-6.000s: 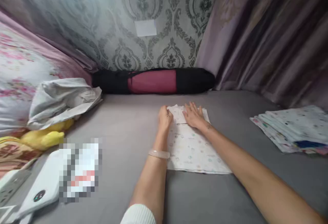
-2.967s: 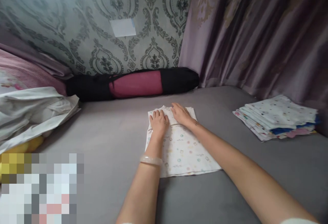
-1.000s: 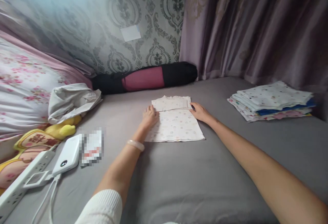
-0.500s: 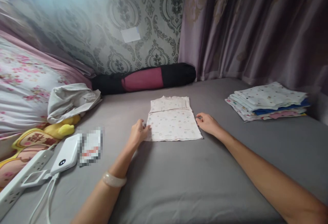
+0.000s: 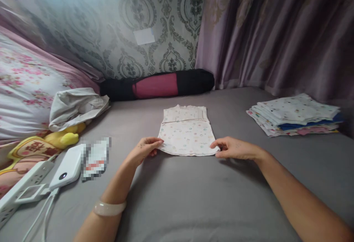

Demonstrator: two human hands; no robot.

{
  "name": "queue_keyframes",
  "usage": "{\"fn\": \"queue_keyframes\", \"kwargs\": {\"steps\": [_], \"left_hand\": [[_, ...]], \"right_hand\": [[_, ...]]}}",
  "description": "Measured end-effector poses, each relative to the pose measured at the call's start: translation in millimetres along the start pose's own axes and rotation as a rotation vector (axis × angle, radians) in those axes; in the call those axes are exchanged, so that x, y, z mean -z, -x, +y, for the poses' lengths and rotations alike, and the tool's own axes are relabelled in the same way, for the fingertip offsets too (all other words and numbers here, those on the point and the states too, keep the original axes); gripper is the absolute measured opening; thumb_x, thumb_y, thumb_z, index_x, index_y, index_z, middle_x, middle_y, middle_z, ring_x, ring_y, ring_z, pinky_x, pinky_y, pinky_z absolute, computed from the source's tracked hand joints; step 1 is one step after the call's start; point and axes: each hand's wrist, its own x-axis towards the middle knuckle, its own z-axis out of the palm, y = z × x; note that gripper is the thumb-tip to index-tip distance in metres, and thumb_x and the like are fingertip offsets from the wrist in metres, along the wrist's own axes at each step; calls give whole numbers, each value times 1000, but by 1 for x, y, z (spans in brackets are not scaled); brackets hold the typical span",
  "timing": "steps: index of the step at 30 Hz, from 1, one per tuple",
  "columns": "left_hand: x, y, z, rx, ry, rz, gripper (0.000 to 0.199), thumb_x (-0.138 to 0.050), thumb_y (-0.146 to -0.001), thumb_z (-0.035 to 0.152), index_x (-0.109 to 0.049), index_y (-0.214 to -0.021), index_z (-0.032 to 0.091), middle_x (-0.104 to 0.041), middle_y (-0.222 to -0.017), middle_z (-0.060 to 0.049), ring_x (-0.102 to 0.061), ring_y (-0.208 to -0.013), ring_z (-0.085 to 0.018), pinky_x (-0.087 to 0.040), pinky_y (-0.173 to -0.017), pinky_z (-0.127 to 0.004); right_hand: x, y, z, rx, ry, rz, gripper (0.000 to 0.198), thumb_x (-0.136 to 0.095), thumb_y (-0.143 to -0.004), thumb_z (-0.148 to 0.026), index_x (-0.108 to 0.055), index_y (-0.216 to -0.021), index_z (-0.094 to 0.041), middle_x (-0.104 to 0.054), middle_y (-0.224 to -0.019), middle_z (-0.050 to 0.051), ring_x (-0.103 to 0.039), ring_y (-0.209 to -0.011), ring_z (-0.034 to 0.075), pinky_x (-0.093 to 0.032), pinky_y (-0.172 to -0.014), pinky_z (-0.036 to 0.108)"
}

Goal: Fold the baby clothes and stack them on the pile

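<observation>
A small white garment [image 5: 188, 135] with a faint coloured print lies partly folded on the grey sheet [image 5: 193, 197], a folded band across its far part. My left hand [image 5: 148, 147] pinches its near left corner between thumb and fingers. At the near right corner, my right hand [image 5: 228, 148] grips the fabric, the thumb below and the index finger on top. The near edge bows slightly between the two corners and looks a little lifted. A pale bangle [image 5: 110, 208] circles my left wrist.
On the right stands a stack of folded clothes [image 5: 293, 114]. A black and pink long bag [image 5: 155, 86] lies along the wall. At left are a power strip [image 5: 24, 186], a white power bank [image 5: 68, 166] with cables, a yellow plush [image 5: 35, 149] and a crumpled grey cloth [image 5: 77, 107].
Both hands have moved from the garment's sides to its near corners and now hold them. The near edge has gone from lying flat to curving slightly upward at the corners.
</observation>
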Motion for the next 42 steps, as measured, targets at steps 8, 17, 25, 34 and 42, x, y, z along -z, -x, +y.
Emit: {"fn": "queue_keyframes", "kwargs": {"steps": [8,17,25,34,42], "left_hand": [[0,2,9,-68,89,51,63,-82,-60,42,-63,-113,12,-63,-88,-3,-54,-69,-10,-43,-63,-22],[-6,4,-5,-402,-412,108,56,-62,-71,25,-47,-125,21,-57,-102,-5,-56,-78,-15,-48,-68,-28],[0,-8,-11,-622,-598,304,28,-47,-82,23,-63,-106,23,-58,-95,-4,-55,-75,-15,-46,-70,-27],[16,2,2,-654,-489,164,29,-57,-84,40,-73,-106,31,-55,-135,-6,-49,-125,-26,-42,-104,-42],[19,10,9,-530,-328,-36,32,-63,-81,47,-74,-104,27,-70,-116,-5,-50,-129,-28,-34,-112,-47]], "right_hand": [[-9,-10,-1,82,255,482,22,-54,-81,-34,-66,-96,-22,-61,-72,-1,-51,-63,13,-38,-61,25],[-14,-17,-1,230,326,754,28,-50,-89,-42,-72,-95,-26,-66,-104,6,-62,-93,20,-49,-73,30],[-9,-13,-4,185,122,699,30,-52,-88,-37,-70,-108,-24,-71,-112,3,-65,-101,22,-51,-86,32],[6,5,-10,212,71,500,32,-53,-85,-34,-71,-109,-25,-68,-118,2,-60,-112,24,-42,-103,36],[15,18,-13,190,114,389,31,-55,-84,-39,-74,-106,-26,-71,-111,1,-63,-105,24,-43,-98,34]]}}
